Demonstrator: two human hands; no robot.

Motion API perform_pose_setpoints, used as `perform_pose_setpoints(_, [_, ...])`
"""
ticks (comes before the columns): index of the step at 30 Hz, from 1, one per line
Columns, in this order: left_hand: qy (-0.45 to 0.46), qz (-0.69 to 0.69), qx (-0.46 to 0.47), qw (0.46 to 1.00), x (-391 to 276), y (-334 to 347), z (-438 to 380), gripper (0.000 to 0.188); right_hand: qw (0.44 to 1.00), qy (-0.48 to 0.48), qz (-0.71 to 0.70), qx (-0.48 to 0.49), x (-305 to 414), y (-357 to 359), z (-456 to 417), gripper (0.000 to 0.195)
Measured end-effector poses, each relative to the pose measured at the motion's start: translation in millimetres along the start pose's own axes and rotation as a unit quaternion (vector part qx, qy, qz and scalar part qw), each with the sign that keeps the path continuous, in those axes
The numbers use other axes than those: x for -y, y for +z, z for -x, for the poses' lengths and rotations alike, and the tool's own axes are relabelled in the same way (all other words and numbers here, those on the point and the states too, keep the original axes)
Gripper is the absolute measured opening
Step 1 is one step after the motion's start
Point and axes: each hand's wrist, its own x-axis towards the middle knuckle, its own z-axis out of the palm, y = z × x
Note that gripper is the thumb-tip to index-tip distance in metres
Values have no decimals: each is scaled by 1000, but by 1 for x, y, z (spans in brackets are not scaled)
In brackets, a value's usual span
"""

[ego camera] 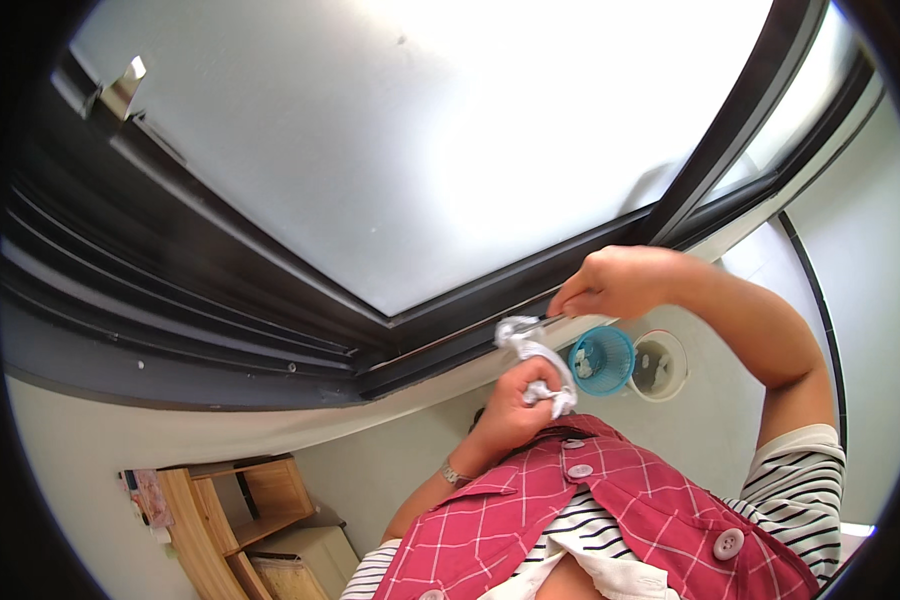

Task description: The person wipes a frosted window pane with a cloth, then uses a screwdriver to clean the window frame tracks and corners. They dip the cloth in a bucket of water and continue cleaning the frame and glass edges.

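Note:
My left hand (521, 405) is closed around a white cloth (551, 390) in front of my chest. The cloth's upper end is bunched around the tip of a thin tool (544, 322), whose kind I cannot tell. My right hand (616, 283) pinches the other end of that tool, beside the sill of a dark-framed window (487, 289). The right hand is slightly blurred. Frosted-looking glass (390, 165) fills the window frame above both hands.
A blue plastic basket (602, 361) and a white bucket (679, 367) with cloth-like pieces in water stand below on the floor. A wooden shelf unit (270, 529) is at the lower left. Dark window tracks (195, 315) run along the left. A metal latch (124, 90) juts from the frame.

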Motion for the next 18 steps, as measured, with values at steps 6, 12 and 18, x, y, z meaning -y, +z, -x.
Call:
perform_pose_setpoints(6, [-9, -8, 112, 994, 7, 47, -57, 11, 989, 142, -25, -32, -57, -30, 61, 25])
perform_pose_setpoints(12, [-37, 77, 145, 986, 30, 89, -106, 10, 970, 222, -34, -97, -108, -39, 109, 24])
perform_pose_setpoints(18, [-26, 44, 118, 992, 40, 122, -143, 10, 937, 323, 18, -129, -138, -67, 132, 25])
